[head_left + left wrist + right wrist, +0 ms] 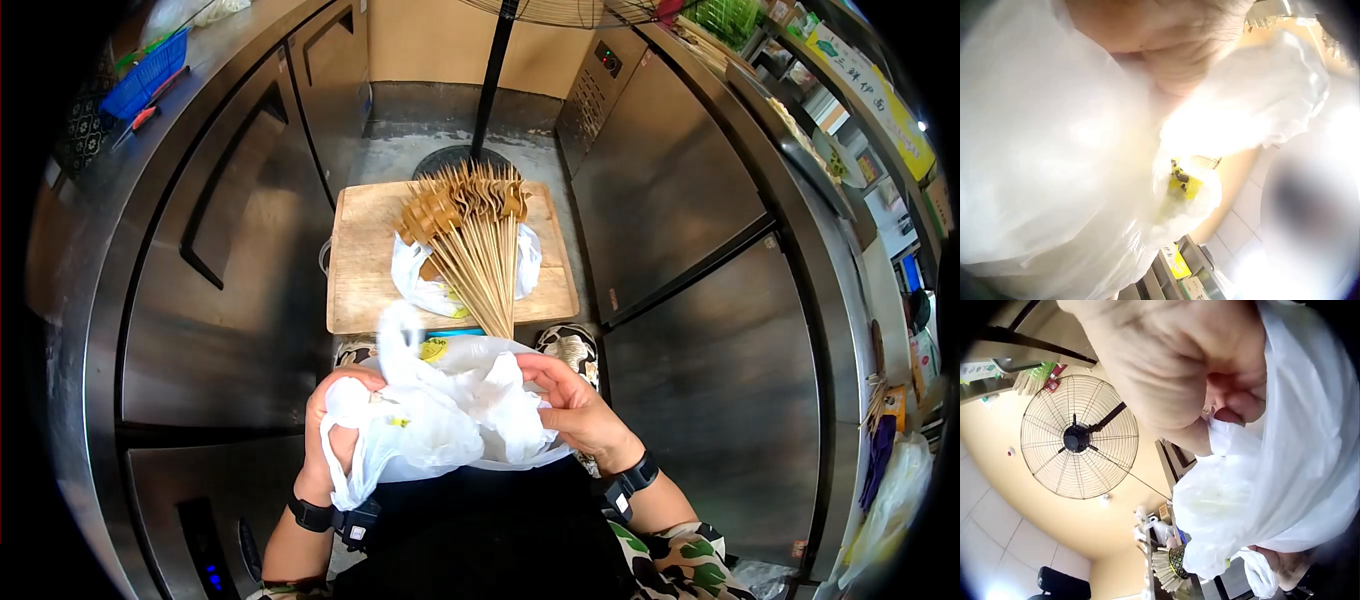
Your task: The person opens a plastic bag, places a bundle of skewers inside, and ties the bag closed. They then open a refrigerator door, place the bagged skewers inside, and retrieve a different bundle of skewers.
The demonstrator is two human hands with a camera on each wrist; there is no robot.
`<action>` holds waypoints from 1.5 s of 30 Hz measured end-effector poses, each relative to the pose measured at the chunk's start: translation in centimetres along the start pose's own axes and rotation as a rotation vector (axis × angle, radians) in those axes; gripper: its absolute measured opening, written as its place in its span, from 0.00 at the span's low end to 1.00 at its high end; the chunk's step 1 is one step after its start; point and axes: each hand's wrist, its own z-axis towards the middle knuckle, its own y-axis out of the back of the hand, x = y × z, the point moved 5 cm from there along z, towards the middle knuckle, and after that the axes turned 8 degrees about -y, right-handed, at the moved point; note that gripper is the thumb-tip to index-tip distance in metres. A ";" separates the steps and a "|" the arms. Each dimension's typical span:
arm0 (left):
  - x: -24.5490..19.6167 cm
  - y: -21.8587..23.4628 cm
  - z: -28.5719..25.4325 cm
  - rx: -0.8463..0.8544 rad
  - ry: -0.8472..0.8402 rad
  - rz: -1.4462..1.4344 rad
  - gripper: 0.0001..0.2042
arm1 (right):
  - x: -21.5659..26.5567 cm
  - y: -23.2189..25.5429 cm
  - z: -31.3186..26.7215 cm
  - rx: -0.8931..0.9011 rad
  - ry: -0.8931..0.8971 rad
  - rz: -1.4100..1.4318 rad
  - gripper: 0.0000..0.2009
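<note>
Nearby, both hands (318, 428) (580, 408) gripping white plastic (440, 425), skewers (487, 270) crossing board's (362, 262) near edge (floor (385, 152) beyond).

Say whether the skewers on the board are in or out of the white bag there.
Out: the skewers lie on top of the white bag on the wooden board, their sticks visible over it.

Steel cabinets (672, 190) flank grey floor (392, 152) — tan wall (425, 45) beyond.

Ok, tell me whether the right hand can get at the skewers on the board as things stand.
Likely yes: the skewers have their bare ends close ahead of the right hand, slightly left. It would first have to release the white plastic bag it pinches.
</note>
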 end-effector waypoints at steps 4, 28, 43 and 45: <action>1.2 0.1 -0.8 -0.106 0.291 -0.230 0.16 | 0.2 0.7 0.2 -0.057 0.064 -0.032 0.26; 2.4 -1.1 -2.5 0.136 0.179 0.117 0.10 | -2.9 -7.0 8.2 0.208 -0.198 -0.935 0.17; 4.9 -6.4 -1.1 0.167 0.269 0.074 0.11 | 0.7 -1.1 0.2 0.158 -0.132 -0.038 0.38; 5.7 -7.1 -1.1 0.259 0.168 0.206 0.15 | 0.7 -2.5 -0.3 0.070 0.000 -0.507 0.43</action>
